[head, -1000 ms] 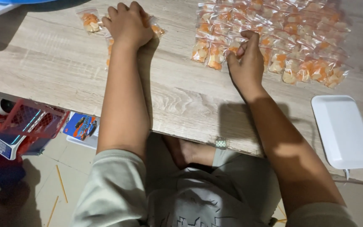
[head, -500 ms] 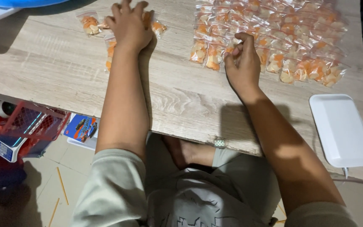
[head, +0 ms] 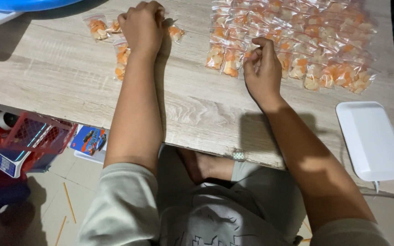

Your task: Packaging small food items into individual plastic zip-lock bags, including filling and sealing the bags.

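Wooden surface (head: 69,77) as landmark. On its far right part, a dense spread of small clear snack bags (head: 306,41) holding orange and cream pieces, long axes mostly running away from the body. At its right near corner, a white foam tray (head: 372,141). Below its left edge, a red basket (head: 33,136). Left hand (head: 142,27) curled knuckles-up over a few loose bags (head: 121,57), grip contents impossible to tell. Right hand (head: 263,68) at the spread's near edge, fingers bent together, pinch not clear.

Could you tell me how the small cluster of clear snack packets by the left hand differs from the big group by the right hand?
The left-hand cluster holds only a few packets, loosely scattered; the right-hand group holds many, overlapping in rows. Both are clear plastic packets of orange and pale snacks on the wooden table.
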